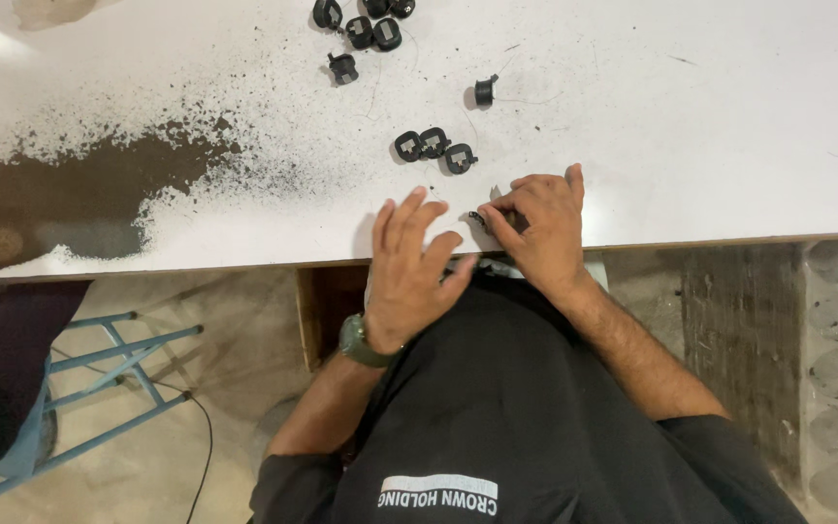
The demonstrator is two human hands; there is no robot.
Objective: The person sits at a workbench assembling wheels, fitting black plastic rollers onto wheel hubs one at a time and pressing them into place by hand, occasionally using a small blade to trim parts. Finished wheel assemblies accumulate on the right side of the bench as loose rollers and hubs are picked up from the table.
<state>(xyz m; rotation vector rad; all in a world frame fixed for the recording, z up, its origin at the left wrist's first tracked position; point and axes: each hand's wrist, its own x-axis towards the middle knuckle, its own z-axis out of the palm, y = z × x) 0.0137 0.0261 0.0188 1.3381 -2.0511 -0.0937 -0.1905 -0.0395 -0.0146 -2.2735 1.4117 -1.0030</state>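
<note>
While right hand (535,228) pinches small black part (478,218) at white tabletop (729,146) edge, my left hand (409,267) rests beside it, fingers spread, gripping nothing; three black clips (434,147) lie just beyond

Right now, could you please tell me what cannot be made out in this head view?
- Small dark piece at the right hand: mostly hidden by its fingers; shape and grip unclear.
- Black parts at the top: cut off by the frame edge.
- Left hand: palm hidden; contents unclear.
- Table underside: hidden by the person's torso.
</note>
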